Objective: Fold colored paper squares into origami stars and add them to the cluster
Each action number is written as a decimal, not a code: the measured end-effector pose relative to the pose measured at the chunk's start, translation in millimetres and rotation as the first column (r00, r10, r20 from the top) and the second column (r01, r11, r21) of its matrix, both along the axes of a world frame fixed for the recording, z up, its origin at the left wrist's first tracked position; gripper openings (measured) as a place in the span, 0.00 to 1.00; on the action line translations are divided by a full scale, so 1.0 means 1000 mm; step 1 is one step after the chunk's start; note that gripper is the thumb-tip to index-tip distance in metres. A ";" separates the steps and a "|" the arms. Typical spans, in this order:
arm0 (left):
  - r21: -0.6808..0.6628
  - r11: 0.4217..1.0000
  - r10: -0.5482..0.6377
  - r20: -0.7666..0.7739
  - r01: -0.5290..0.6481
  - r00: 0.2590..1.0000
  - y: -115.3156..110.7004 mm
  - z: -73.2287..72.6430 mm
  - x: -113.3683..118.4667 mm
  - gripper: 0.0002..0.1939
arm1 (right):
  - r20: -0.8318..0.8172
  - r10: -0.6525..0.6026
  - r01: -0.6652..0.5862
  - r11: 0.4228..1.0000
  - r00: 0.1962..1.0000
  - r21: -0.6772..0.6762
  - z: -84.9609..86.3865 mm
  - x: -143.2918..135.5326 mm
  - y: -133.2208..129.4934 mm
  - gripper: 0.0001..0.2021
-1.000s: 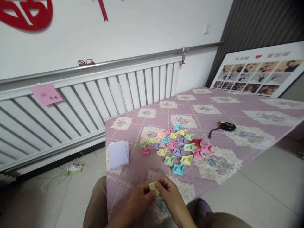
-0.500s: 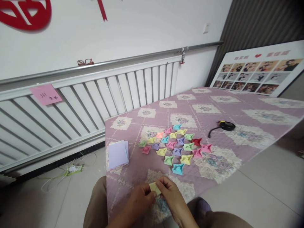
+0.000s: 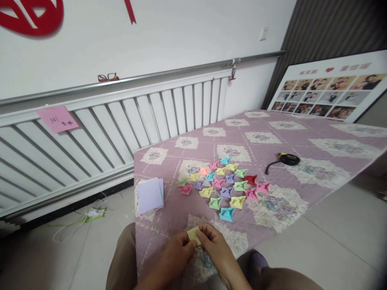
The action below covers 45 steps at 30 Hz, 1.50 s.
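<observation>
A small folded piece of yellow paper [image 3: 193, 234] is pinched between my two hands, low over the near edge of the table. My left hand [image 3: 178, 250] grips its left and lower side with thumb and fingers closed. From the right, my right hand [image 3: 215, 242] holds the other side, its thumb pressed on the paper. The fingers cover part of it, so its exact fold is hard to make out. Just beyond my hands stand several folded paper boats [image 3: 226, 214] in blue, yellow, green, pink, purple and red, set in loose rows.
A stack of paper sheets [image 3: 150, 196], lilac on top, lies at the table's left edge. A black tape measure [image 3: 288, 159] rests to the right on the patterned tablecloth [image 3: 178, 161]. Behind are a white radiator [image 3: 157, 117] and a leaning photo board [image 3: 326, 90].
The yellow paper and my hands have shifted very slightly left and up. My right thumb lies a little differently on the paper. The boats have not moved.
</observation>
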<state>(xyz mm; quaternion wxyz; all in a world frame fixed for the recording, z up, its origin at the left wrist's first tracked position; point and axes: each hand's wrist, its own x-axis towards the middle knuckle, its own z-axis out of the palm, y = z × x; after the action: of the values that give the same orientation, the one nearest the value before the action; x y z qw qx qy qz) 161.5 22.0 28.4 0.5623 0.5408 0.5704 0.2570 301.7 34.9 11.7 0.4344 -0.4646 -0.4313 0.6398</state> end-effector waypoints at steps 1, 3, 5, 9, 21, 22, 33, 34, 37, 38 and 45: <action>-0.002 1.000 -0.003 0.022 0.003 1.000 0.001 0.000 -0.001 0.15 | -0.011 0.005 -0.005 1.000 1.000 0.017 0.001 0.000 0.000 0.14; 0.006 1.000 -0.022 0.057 0.022 0.998 0.002 0.001 -0.002 0.17 | -0.019 -0.005 0.006 0.999 1.000 0.042 0.002 -0.001 0.001 0.13; 0.010 0.999 -0.039 0.060 0.038 0.997 0.003 0.003 -0.002 0.19 | -0.011 -0.025 0.026 0.998 1.000 0.049 0.002 -0.001 0.001 0.14; -0.003 0.999 -0.049 0.016 0.049 0.999 0.006 0.000 -0.006 0.19 | 0.024 -0.028 0.026 0.998 0.999 0.057 0.002 -0.001 0.003 0.14; 0.202 0.975 -0.043 -0.254 0.096 0.966 0.017 -0.018 -0.027 0.08 | 0.655 -0.065 -0.193 0.930 0.753 0.314 -0.015 -0.004 0.000 0.06; 0.223 0.965 -0.060 -0.324 0.138 0.944 0.017 -0.017 -0.028 0.09 | 0.708 -0.075 -0.230 0.917 0.702 0.326 -0.014 -0.004 -0.001 0.06; 0.276 0.893 -0.121 -0.613 0.355 0.780 0.021 -0.008 -0.038 0.05 | 0.879 -0.157 -0.387 0.853 0.450 0.350 -0.003 -0.009 -0.004 0.08; 0.281 0.886 -0.130 -0.611 0.368 0.781 0.021 -0.008 -0.039 0.05 | 0.879 -0.169 -0.387 0.849 0.446 0.359 -0.003 -0.009 -0.004 0.08; 0.293 0.867 -0.156 -0.608 0.402 0.778 0.023 -0.008 -0.042 0.06 | 0.863 -0.211 -0.377 0.833 0.459 0.405 -0.007 -0.009 -0.004 0.09; 0.296 0.861 -0.163 -0.609 0.413 0.776 0.024 -0.008 -0.043 0.07 | 0.854 -0.225 -0.374 0.826 0.468 0.423 -0.009 -0.008 -0.004 0.08; 0.294 0.806 -0.232 -0.641 0.514 0.732 0.035 -0.004 -0.050 0.04 | 0.823 -0.259 -0.362 0.802 0.506 0.475 -0.016 -0.008 -0.002 0.06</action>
<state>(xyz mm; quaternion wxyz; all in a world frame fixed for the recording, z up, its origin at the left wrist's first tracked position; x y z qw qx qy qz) 111.9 57.1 24.7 0.2615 0.8138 0.5121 0.0844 293.3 32.6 -3.9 0.2629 -0.5435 -0.7796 0.1664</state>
